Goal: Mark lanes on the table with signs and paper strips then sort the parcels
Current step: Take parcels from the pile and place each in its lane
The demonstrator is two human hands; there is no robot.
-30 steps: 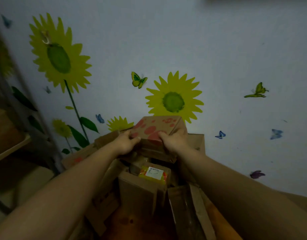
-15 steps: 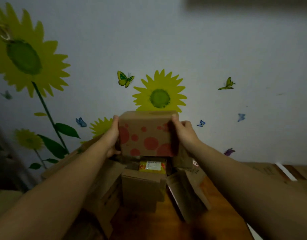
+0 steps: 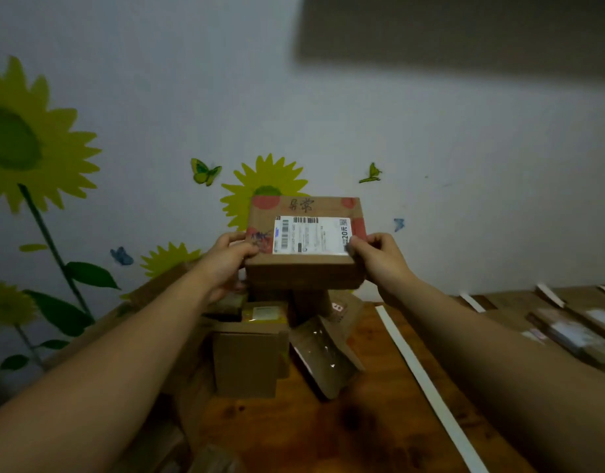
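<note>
Lighting is dim and even, with a cool cast on the wall (image 3: 430, 131). The shipping label (image 3: 311, 235) is the sharpest area; the parcels (image 3: 574, 332) at right are blurred. Wide-angle distortion stretches the lower corners.

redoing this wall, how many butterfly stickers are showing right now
4: green butterfly left of the middle sunflower, second green butterfly right of it, blue butterfly beside the held box, darker blue butterfly lower left. The box may hide more.

Home room: sunflower decals (image 3: 263, 189) on wall (image 3: 430, 165).
</note>
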